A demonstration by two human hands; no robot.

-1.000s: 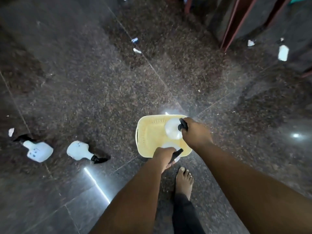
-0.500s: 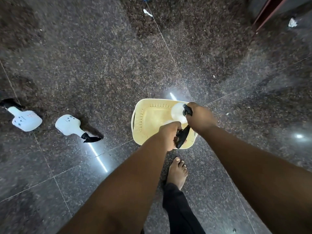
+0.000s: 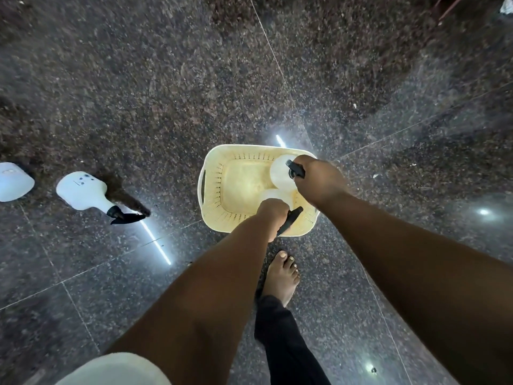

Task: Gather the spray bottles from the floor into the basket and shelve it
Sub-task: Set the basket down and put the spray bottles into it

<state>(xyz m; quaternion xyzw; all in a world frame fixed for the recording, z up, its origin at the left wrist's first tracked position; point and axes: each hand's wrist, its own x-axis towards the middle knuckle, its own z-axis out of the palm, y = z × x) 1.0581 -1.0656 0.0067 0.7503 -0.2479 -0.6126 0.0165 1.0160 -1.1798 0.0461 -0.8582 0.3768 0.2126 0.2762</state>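
The left edge cuts off the far-left bottle (image 3: pixel 12 181), hiding its trigger end. In the basket (image 3: pixel 222 215), each hand covers the neck of its bottle. The red frame (image 3: pixel 447 8) at top right is cut off.

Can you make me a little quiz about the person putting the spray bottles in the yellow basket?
1. How many spray bottles lie on the floor outside the basket?
2. True or false: the left hand is empty.
3. Which hand holds the bottle nearer the basket's far rim: A) left, B) right?

Key
1. Two: one whole bottle lying on its side, and one bottle cut by the picture's left edge.
2. False: it grips a white bottle by its black sprayer.
3. B: the right hand holds its bottle over the basket's far side.
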